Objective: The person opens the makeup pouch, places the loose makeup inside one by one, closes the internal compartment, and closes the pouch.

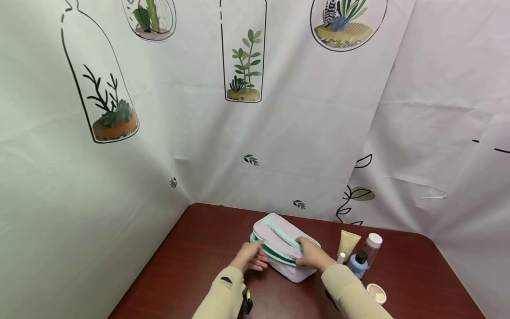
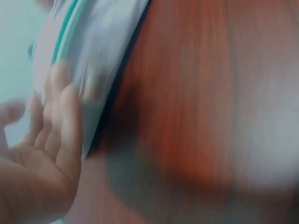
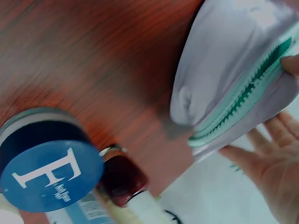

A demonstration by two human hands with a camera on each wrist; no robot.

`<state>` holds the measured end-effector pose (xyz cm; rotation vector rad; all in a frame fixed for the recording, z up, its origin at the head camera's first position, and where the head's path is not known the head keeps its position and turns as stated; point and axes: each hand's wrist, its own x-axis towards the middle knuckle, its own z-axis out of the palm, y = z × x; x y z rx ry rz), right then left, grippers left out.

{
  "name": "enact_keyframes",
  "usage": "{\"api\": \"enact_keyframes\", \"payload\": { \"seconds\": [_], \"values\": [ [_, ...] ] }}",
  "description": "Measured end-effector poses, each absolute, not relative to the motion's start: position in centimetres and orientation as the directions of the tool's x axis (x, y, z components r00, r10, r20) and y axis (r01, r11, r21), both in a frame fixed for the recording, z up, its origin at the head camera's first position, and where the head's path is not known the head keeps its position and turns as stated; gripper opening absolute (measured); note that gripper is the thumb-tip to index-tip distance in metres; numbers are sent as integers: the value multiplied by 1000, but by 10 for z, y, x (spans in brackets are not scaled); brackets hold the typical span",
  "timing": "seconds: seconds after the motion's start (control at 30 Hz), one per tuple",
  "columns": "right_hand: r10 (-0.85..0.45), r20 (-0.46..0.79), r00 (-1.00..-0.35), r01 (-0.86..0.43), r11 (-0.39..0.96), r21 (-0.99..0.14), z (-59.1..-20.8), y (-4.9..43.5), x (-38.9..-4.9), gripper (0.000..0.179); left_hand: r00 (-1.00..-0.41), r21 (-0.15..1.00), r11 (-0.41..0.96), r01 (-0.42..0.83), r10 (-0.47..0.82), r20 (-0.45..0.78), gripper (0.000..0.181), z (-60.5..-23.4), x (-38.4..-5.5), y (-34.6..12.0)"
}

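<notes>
Right hand (image 1: pixel 312 256) pinches the lid (image 1: pixel 266 231) of the zipper pouch (image 1: pixel 292 271) near the table's (image 1: pixel 207 248) back edge; left hand's (image 1: pixel 253 258) fingers stretch out. I should steady it, lifting softly.

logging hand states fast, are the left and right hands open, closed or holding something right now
Left hand: open, at the side of the zippered cosmetic bag.
Right hand: closed, holding the bag's lid.

A soft pale lilac and mint pouch (image 1: pixel 281 244) sits lid-up in the lower centre of the head view, its long side slanting down rightward; its zip (image 3: pixel 250 88) stands parted, how far round being hard to tell.
</notes>
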<state>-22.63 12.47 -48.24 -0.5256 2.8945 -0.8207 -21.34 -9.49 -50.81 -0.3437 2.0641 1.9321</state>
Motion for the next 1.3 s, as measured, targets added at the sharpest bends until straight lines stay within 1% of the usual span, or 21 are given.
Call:
{"api": "enact_keyframes", "payload": {
  "seconds": [0.03, 0.1, 0.17, 0.2, 0.27, 0.33, 0.37, 0.43, 0.53, 0.67, 0.83, 1.03, 1.2, 1.3],
  "values": [
    [-350, 4, -937, -296, 785, -544, -482, 127, -227, 56, -942, 938, 83, -336, -34, -334, 30, -508, -217, -102],
    [-353, -1, -936, -291, 773, -563, -481, 132, -229, 52, -960, 949, 174, -262, -148, -237, 23, -509, -223, -115],
    [-351, 0, -936, -290, 775, -562, -478, 135, -231, 49, -968, 925, 327, -193, -220, -124, 11, -508, -227, -126],
    [-344, 2, -939, -287, 779, -558, -477, 137, -232, 48, -972, 901, 403, -160, -225, -71, 9, -508, -229, -130],
    [-326, 9, -945, -277, 790, -547, -473, 138, -233, 46, -982, 834, 542, -103, -187, 0, 23, -507, -231, -136],
    [-305, 29, -952, -274, 803, -529, -469, 140, -235, 46, -995, 788, 616, -28, -95, 39, 41, -507, -232, -139],
    [-288, 39, -957, -265, 809, -525, -467, 140, -235, 47, -998, 774, 633, 10, -46, 50, 46, -508, -232, -139],
    [-265, 77, -961, -267, 819, -508, -465, 142, -236, 47, -997, 763, 642, 68, 26, 67, 49, -511, -233, -136],
    [-230, 130, -964, -264, 834, -485, -461, 144, -237, 44, -993, 789, 604, 112, 54, 100, 42, -511, -234, -130],
    [-167, 181, -969, -234, 856, -461, -459, 145, -242, 37, -991, 829, 550, 104, -14, 134, 34, -505, -237, -123],
    [-105, 250, -963, -209, 874, -439, -456, 148, -245, 34, -990, 835, 548, 51, -80, 113, 37, -495, -244, -113],
    [-73, 402, -913, -255, 870, -422, -437, 162, -246, 27, -988, 836, 547, 39, -105, 115, 38, -485, -253, -97],
    [-9, 506, -863, -287, 832, -475, -417, 182, -247, 16, -978, 836, 548, -26, -187, 92, 35, -483, -258, -91],
    [77, 543, -836, -270, 805, -529, -407, 203, -244, 12, -974, 844, 535, -49, -214, 79, 35, -484, -263, -88]
  ]
}}
